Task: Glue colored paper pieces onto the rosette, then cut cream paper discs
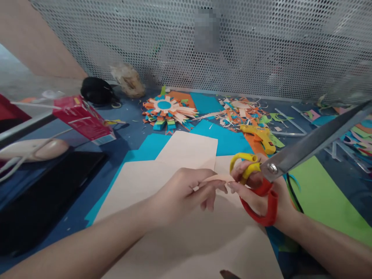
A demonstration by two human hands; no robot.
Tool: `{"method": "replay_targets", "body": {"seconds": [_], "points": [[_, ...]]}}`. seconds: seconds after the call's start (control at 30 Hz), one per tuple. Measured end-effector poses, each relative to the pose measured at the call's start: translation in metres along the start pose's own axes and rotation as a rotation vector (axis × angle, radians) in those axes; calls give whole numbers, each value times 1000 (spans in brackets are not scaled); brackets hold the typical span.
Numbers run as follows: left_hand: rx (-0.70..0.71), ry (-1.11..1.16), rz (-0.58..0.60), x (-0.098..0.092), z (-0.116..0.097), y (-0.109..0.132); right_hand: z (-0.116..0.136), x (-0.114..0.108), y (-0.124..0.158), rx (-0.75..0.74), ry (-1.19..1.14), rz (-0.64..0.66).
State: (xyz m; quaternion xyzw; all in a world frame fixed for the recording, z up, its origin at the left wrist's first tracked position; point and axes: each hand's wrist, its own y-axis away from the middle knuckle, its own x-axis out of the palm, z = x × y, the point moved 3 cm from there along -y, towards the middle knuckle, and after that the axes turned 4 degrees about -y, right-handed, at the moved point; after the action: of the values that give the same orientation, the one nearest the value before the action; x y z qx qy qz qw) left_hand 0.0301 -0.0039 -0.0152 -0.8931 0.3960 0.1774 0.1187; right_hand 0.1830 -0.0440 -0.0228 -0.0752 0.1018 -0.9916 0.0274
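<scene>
My right hand (255,182) has its fingers through the handles of a pair of scissors (290,159), one handle yellow and the other red. The blades point up and to the right, away from the paper. My left hand (186,190) is closed on a thin peach paper piece (217,178), its fingertips close to my right thumb. Part of that piece is hidden by the fingers. Beneath both hands lie large peach sheets (139,193), with blue sheets (154,145) sticking out under them.
A layered paper flower (174,110) and a heap of paper scraps (241,112) sit at the back. A yellow glue gun (260,135) lies behind my right hand. Left are a pink box (84,118) and a black phone-like slab (49,193); right, a green sheet (325,197). A perforated metal panel (162,42) stands behind.
</scene>
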Motion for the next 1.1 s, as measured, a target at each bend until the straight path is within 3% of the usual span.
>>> {"method": "replay_targets", "body": {"seconds": [0.17,0.33,0.53,0.7,0.87,1.1], "points": [[98,-93,-14,-1,-6,4,1,-1,2,26,29,12],[13,-57,15,-2,-5,4,7,-2,1,29,149,-12],[-72,15,20,-1,-4,5,9,1,-1,172,210,2],[-104,43,17,-1,-4,3,13,2,0,94,204,-10],[-228,283,-55,-1,-1,0,9,0,1,-18,232,-65],[-222,476,-104,-5,-2,-4,4,-2,0,-8,216,-85]]}}
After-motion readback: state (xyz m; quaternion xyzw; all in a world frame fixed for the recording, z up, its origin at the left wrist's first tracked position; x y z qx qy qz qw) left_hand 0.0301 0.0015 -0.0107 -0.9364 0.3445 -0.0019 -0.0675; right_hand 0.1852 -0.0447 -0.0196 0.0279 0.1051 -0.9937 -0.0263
